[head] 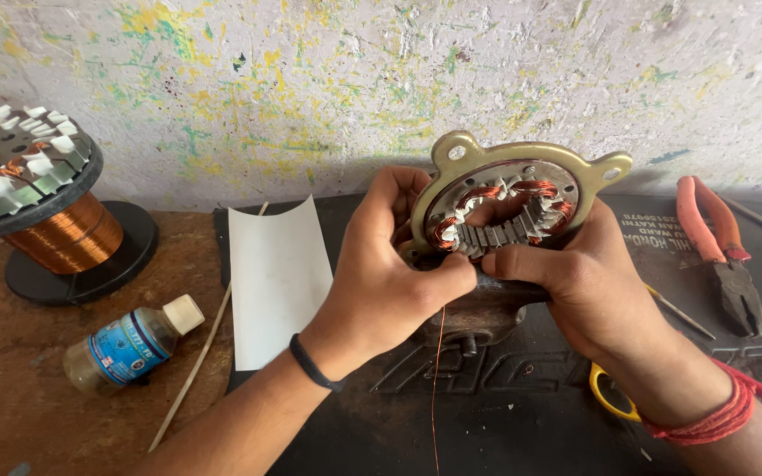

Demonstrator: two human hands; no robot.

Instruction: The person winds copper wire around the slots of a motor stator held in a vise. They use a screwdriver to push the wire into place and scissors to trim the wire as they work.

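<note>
My left hand (390, 282) and my right hand (575, 282) both grip a round motor stator (509, 198) with a brass-coloured lugged frame, steel teeth and copper coils. It is held upright on its edge over a dark mat (504, 397). My left fingers curl over the stator's left rim. My right thumb presses on its lower edge, with fingers reaching through the centre. A thin copper wire (438, 379) hangs down from between my thumbs.
A spool of copper wire (68, 234) carrying another stator (19, 163) stands at the left. A small bottle (134, 344), a thin stick (194, 366) and a white paper sheet (275, 278) lie nearby. Red-handled pliers (720, 251) and yellow-handled scissors (610, 392) lie at the right.
</note>
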